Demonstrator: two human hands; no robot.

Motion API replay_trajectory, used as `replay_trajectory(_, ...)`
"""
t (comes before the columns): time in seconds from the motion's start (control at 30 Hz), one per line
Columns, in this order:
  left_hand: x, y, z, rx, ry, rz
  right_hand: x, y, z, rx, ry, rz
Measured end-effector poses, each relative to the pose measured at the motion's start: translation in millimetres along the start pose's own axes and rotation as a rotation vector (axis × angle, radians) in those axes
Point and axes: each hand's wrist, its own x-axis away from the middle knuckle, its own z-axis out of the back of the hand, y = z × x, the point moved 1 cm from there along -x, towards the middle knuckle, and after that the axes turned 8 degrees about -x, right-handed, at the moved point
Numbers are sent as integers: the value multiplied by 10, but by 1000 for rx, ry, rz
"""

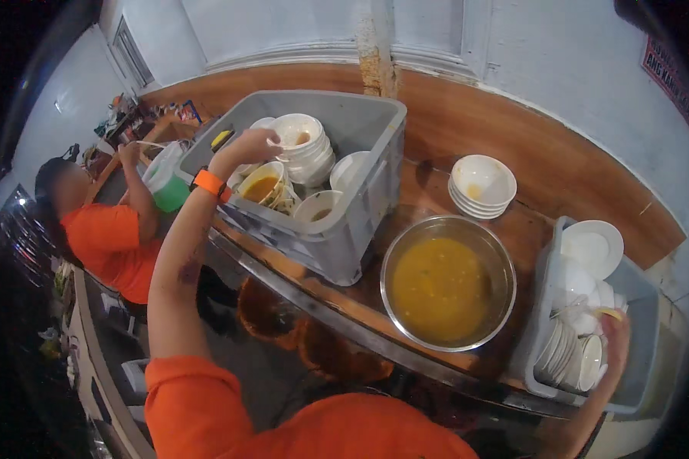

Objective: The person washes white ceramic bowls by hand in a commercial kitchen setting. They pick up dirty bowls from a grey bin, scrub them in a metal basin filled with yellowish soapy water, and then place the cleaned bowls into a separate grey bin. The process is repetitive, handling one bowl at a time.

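Observation:
My left hand [251,146] grips the rim of the top bowl in a stack of white bowls [303,140] inside a large grey plastic crate [353,226]. Beside that stack, a bowl of orange-brown liquid [262,186] and other used bowls lie in the crate. On the right, my right hand [615,333] is over a smaller grey bin [637,367] of white plates and bowls. A thin yellowish item [610,313] shows at its fingers, near a crumpled clear plastic piece; its grip is unclear. Between the containers stands a steel basin [449,283] of yellow-brown liquid.
A stack of white bowls [482,186] stands behind the basin on the wooden counter [422,198]. At left, a person in an orange shirt [106,241] holds a container of green liquid [171,186]. Orange-brown round containers [344,353] sit below the counter edge.

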Motion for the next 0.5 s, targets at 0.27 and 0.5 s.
replay_trajectory(0.27,-603,295,-697,-106,-241,-432,213,1436,2127,-511,179,36)
replay_trajectory(0.5,-779,575,-1576,-250,-514,-623,837,1397,1009,-132,252,-280)
